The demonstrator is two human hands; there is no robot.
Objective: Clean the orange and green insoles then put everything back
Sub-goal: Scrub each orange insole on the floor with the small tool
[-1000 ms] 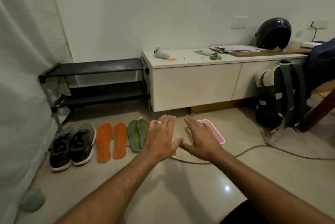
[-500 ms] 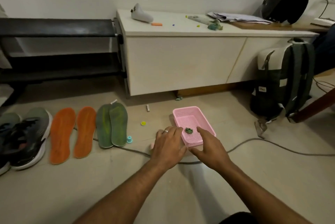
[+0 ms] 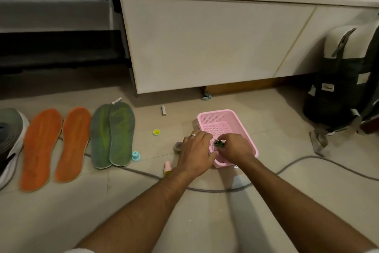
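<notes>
Two orange insoles (image 3: 42,148) lie side by side on the floor at the left, with two green insoles (image 3: 114,135) overlapping just right of them. A pink mesh basket (image 3: 220,120) stands on the floor in the middle. My right hand (image 3: 235,147) is inside the basket and pinches a small dark green object (image 3: 219,143). My left hand (image 3: 194,151) rests curled over the basket's left rim, and whether it grips the rim is unclear.
A grey shoe (image 3: 10,140) sits at the far left. Small items dot the floor: a yellow cap (image 3: 156,132), a blue cap (image 3: 135,155), a pink bottle (image 3: 167,167), a battery (image 3: 163,110). A grey cable (image 3: 297,163) crosses the floor. A white cabinet (image 3: 205,43) and a backpack (image 3: 346,80) stand behind.
The view has dropped closer to the floor. Both hands moved forward to the pink basket, and my right hand took the small green object between its fingers.
</notes>
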